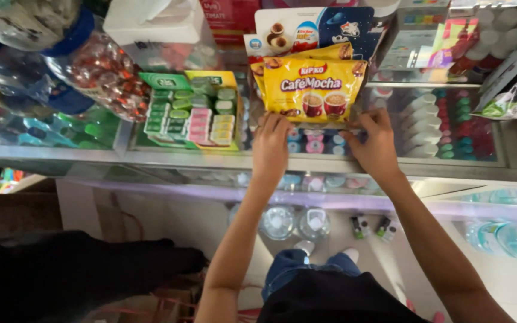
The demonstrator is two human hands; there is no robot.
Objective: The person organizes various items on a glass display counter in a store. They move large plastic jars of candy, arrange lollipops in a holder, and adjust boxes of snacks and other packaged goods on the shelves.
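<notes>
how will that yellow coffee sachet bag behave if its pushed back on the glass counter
The yellow bag looks like thin, puffy film, so it would probably crumple rather than stay stiff. Both the left hand and right hand steady its base, hinting it tips easily. On the smooth glass counter it likely slides.

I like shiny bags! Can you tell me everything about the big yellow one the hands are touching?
The glossy yellow plastic pouch pictures two red cups of brown drink. It stands upright on the glass counter top, facing the camera, with more yellow pouches stacked behind it. The left hand and right hand rest at its bottom corners, fingers touching its lower edge.
</notes>
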